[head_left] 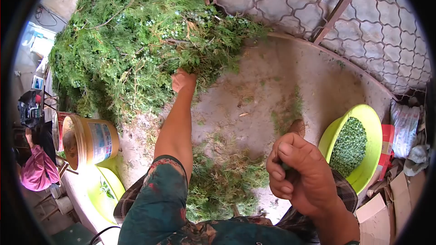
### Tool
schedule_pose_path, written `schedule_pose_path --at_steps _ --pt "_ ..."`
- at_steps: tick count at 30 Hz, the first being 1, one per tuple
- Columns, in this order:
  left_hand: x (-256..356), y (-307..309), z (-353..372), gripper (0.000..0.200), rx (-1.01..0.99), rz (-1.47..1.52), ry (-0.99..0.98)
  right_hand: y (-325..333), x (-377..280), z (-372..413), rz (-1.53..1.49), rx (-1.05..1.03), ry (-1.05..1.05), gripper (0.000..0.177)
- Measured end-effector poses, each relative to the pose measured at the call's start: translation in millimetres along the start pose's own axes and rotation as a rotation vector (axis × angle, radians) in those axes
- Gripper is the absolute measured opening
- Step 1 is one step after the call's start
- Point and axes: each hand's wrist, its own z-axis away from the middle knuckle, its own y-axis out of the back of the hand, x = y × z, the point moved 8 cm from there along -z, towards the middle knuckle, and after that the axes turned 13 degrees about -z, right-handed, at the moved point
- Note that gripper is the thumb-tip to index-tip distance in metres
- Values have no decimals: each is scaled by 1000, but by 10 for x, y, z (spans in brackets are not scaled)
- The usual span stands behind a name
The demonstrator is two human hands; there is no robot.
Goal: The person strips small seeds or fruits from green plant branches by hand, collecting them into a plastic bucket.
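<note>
My left hand (pixel 184 80) reaches into the lower edge of a large heap of leafy evergreen branches (pixel 136 31), its fingers closed around a branch and partly hidden by foliage. Small pale bluish-green cones dot the heap. Closer to me, my right hand (pixel 302 172) is raised with curled fingers and the thumb pressed against them. A bit of green shows inside that fist, apparently small cones, mostly covered by the fingers. To its right a yellow-green basin (pixel 373 143) is tilted and holds many small green cones (pixel 349 147).
Cut sprigs (pixel 222 181) lie on the floor between my legs. At left stand a yellow bucket (pixel 111 140) and another lime basin (pixel 93 195). A person in a pink garment (pixel 40 168) is at far left. Wire mesh (pixel 286 0) leans along the wall; cardboard (pixel 374 220) lies at right.
</note>
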Motion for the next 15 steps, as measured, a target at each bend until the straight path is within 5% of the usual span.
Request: schedule_pose_path --at_steps 15 --pt "-358 -418 150 30 -219 32 -270 -16 -57 104 -52 -85 -3 14"
